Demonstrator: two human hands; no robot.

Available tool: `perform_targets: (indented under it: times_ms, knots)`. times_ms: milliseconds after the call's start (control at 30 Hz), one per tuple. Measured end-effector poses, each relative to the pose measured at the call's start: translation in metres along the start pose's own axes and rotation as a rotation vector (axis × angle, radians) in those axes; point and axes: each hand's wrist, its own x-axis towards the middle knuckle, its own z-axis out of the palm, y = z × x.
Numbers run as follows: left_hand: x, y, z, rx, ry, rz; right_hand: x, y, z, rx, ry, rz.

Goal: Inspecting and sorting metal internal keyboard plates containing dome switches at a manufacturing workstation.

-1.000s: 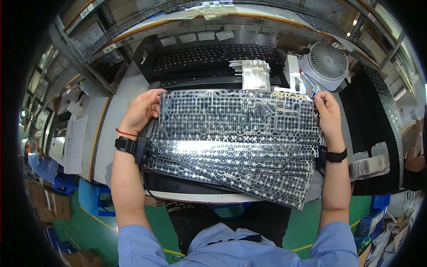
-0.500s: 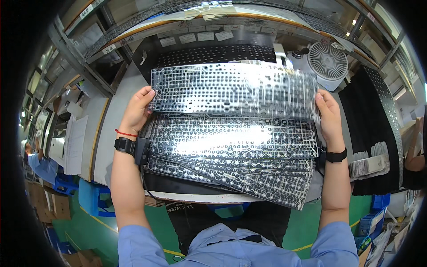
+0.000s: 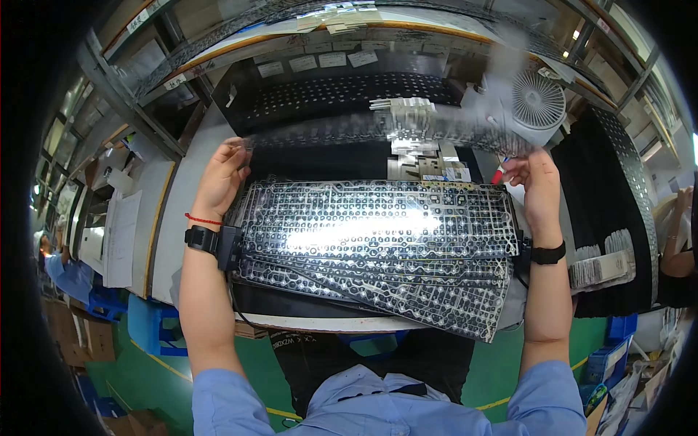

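Observation:
A thin clear sheet with a dark keyboard-like circuit pattern [image 3: 327,133] is raised above the bench, tilted almost edge-on and smeared by motion. My left hand [image 3: 224,174] pinches its left end between thumb and fingers. At the right end, my right hand [image 3: 536,178] has closed fingers on the sheet's corner. Just beside the right fingers shows a red-tipped marker [image 3: 499,173]; whether it touches them I cannot tell. Below my hands lies a fanned pile of similar patterned sheets [image 3: 378,225], glaring in the middle.
Behind the sheet, pale labels or strips [image 3: 414,163] lie on the black surface. A white fan [image 3: 538,100] stands at the back right. Black sheets [image 3: 607,189] and a bundle of white cards [image 3: 603,269] are on the right. A metal shelf [image 3: 349,29] spans the back.
The held sheet has tipped from facing me to nearly edge-on, its right part blurring upward. The pale strips and red-tipped marker behind it have come into view.

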Motion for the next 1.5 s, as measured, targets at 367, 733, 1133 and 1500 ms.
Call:
perform_targets:
  times_ms: [367,733,1133,1500]
  knots:
    - [-0.002,0.012,0.01,-0.051,-0.056,-0.043,-0.003,-0.003,0.007,-0.095,-0.034,0.031]
    - [-0.003,0.007,0.006,0.121,-0.106,-0.122,0.002,0.008,-0.004,-0.101,-0.059,0.013]
    - [-0.005,0.013,0.017,0.065,-0.049,-0.08,-0.005,-0.001,0.014,0.053,-0.122,-0.045]
    - [0.007,-0.001,-0.014,-0.107,0.185,0.041,0.0,0.001,0.002,-0.075,-0.096,-0.007]
